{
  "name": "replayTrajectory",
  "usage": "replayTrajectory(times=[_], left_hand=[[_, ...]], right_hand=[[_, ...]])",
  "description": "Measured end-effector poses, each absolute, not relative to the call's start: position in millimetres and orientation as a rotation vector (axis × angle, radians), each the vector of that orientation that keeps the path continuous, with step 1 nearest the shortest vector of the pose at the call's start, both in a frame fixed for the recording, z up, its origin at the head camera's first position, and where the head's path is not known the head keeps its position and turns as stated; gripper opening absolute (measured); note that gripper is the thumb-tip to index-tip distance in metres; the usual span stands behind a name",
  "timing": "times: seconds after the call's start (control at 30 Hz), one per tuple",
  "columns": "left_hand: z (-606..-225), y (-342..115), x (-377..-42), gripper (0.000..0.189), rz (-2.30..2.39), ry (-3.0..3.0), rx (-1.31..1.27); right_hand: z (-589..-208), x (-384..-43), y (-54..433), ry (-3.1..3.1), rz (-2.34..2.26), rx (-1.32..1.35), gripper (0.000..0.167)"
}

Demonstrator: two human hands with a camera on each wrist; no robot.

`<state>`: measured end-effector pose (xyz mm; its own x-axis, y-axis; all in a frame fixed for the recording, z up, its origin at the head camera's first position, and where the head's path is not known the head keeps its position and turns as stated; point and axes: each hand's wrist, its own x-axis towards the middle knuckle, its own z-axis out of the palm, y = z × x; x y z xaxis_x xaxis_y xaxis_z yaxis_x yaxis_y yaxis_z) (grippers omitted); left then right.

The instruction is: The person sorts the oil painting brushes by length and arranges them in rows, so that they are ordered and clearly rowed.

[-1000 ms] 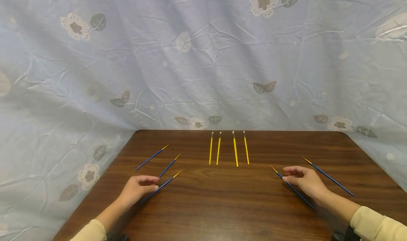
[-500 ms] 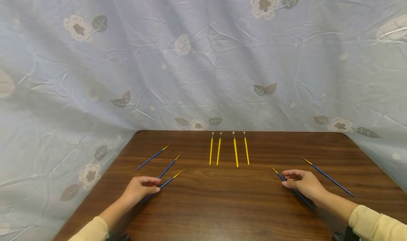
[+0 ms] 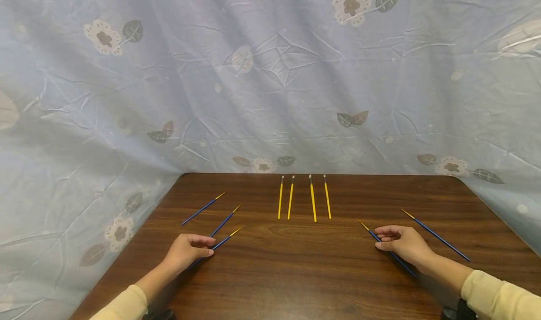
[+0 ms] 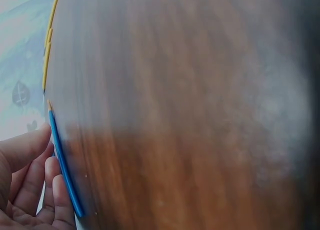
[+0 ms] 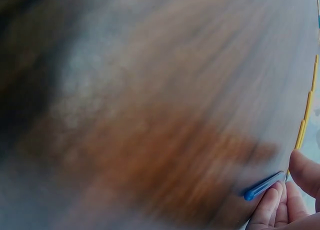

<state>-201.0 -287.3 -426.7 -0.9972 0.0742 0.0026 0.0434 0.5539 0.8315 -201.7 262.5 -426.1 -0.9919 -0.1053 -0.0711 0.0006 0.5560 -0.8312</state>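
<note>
My left hand (image 3: pixel 188 253) hovers low over a blue paintbrush (image 3: pixel 227 239) with a golden tip, thumb and fingers apart and part of the handle hidden beneath. The left wrist view shows that blue handle (image 4: pixel 65 165) running along beside the fingertips. A second blue paintbrush (image 3: pixel 224 222) lies just beyond this hand, and a third (image 3: pixel 203 209) farther left. My right hand (image 3: pixel 403 246), fingers loosely bent, is over another blue paintbrush (image 3: pixel 369 231); its handle end (image 5: pixel 262 186) shows by the fingers in the right wrist view. One more blue paintbrush (image 3: pixel 437 235) lies to its right.
Several yellow paintbrushes (image 3: pixel 290 200) with pale bristles stand in a row, lying lengthwise near the back edge of the brown wooden table (image 3: pixel 287 282). A floral cloth (image 3: pixel 279 99) hangs behind the table and along its left side.
My left hand has shifted slightly to the right over its paintbrush. The right hand has come down a little toward its own. All the paintbrushes lie where they were.
</note>
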Motion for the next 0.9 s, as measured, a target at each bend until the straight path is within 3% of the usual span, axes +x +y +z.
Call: replayTrajectory(times=[0.9], left_hand=[[-428.4,-278.6,-198.4,0.019,1.378,2.874,0.004]], right_hand=[[-429.8,-202.1,263.0,2.663,-1.491,-0.057,0.046]])
